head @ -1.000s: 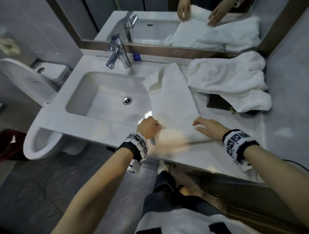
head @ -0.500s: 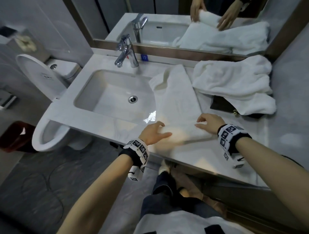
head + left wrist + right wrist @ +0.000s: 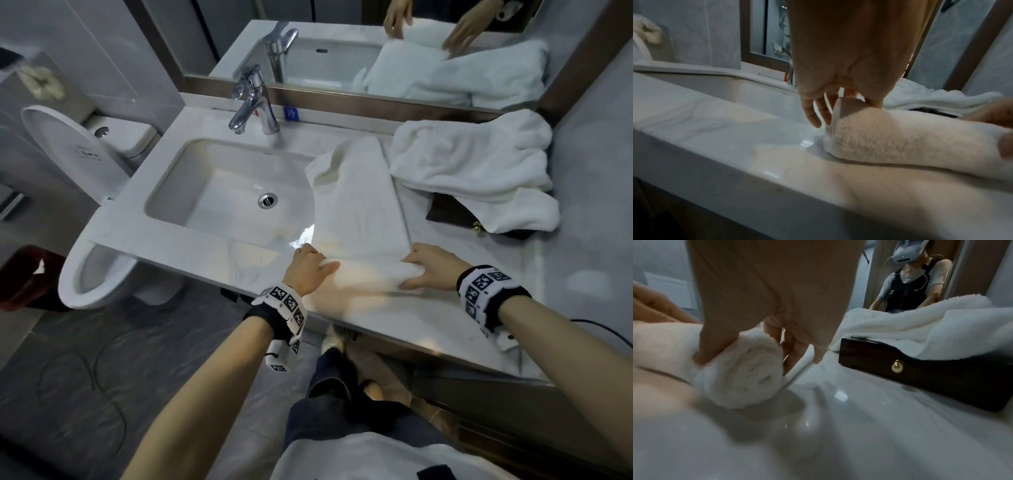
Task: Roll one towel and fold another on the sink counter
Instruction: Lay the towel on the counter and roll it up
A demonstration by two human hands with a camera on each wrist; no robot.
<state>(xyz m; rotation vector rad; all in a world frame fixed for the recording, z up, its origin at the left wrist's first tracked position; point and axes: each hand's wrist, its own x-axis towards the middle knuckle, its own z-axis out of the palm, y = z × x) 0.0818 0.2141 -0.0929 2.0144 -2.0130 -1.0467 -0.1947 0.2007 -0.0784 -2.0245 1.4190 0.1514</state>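
Observation:
A long white towel (image 3: 359, 205) lies on the counter (image 3: 428, 329) right of the sink, its near end wound into a roll (image 3: 366, 274). My left hand (image 3: 318, 263) grips the roll's left end, thumb on top and fingers (image 3: 816, 113) behind it. My right hand (image 3: 411, 270) holds the right end (image 3: 742, 369), thumb (image 3: 715, 345) in front and fingers behind. A second white towel (image 3: 472, 168) lies crumpled at the back right.
The crumpled towel drapes over a dark wooden box (image 3: 445, 214) with a brass knob (image 3: 897, 367). The sink basin (image 3: 219, 192) and faucet (image 3: 253, 102) are left of the towel. A mirror (image 3: 411, 51) backs the counter. A toilet (image 3: 89, 274) stands at the left.
The towel's near end has been wound into a thicker roll that has moved away from the counter edge. Both hands have gone from the flat towel to gripping the roll's ends.

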